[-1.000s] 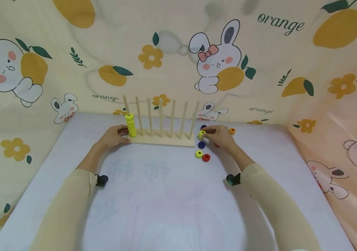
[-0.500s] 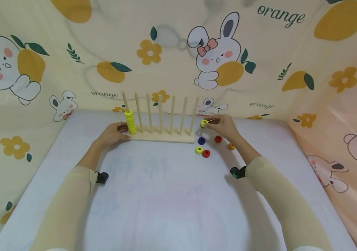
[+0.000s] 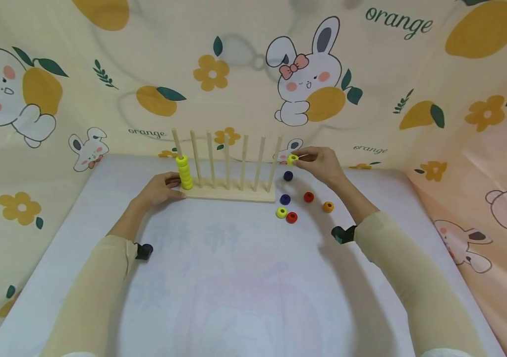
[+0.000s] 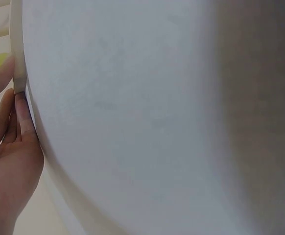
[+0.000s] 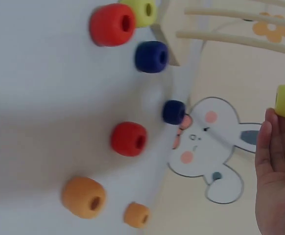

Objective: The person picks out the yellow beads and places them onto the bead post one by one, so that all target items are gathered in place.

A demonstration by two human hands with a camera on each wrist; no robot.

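Note:
A wooden peg rack (image 3: 228,194) with several upright pegs stands at the back of the table. Yellow beads (image 3: 184,173) are stacked on its leftmost peg. My left hand (image 3: 160,191) holds the left end of the rack's base, thumb at the front and fingers behind. In the left wrist view that hand (image 4: 12,161) touches the base end. My right hand (image 3: 322,164) pinches a yellow bead (image 5: 284,101) between thumb and fingertips, raised above the table just right of the rightmost peg.
Loose beads lie right of the rack: a far blue bead (image 3: 288,176), a nearer blue bead (image 3: 285,199), a yellow bead (image 3: 281,212), red beads (image 3: 309,197) and an orange bead (image 3: 328,207). Another orange bead (image 5: 136,215) shows in the right wrist view. A patterned cloth (image 3: 235,59) hangs behind.
My right hand has lifted the yellow bead up and slightly away from the table, uncovering the far blue bead, red bead and orange bead. The left hand stays at the rack's end.

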